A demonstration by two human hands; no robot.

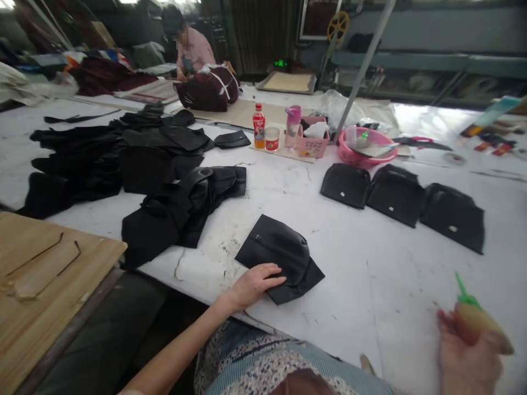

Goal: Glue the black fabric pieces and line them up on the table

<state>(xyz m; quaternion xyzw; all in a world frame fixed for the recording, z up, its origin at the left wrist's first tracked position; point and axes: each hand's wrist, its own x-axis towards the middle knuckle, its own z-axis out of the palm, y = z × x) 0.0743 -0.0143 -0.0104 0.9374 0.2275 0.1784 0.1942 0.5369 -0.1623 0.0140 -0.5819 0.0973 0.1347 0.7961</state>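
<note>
at lower centre the left hand (254,284) lies flat on black fabric (284,247), likely light, floppy, best held by edges; lower right, the right hand (469,354) grips a green-tipped tool (477,322).

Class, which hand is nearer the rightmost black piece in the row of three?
Right. The right hand is on the near side of the rightmost black piece, apart from it; the left hand is farther off, on another black piece.

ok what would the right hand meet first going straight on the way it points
Likely the rightmost black piece; depth is unclear, so the right hand might pass above it.
</note>
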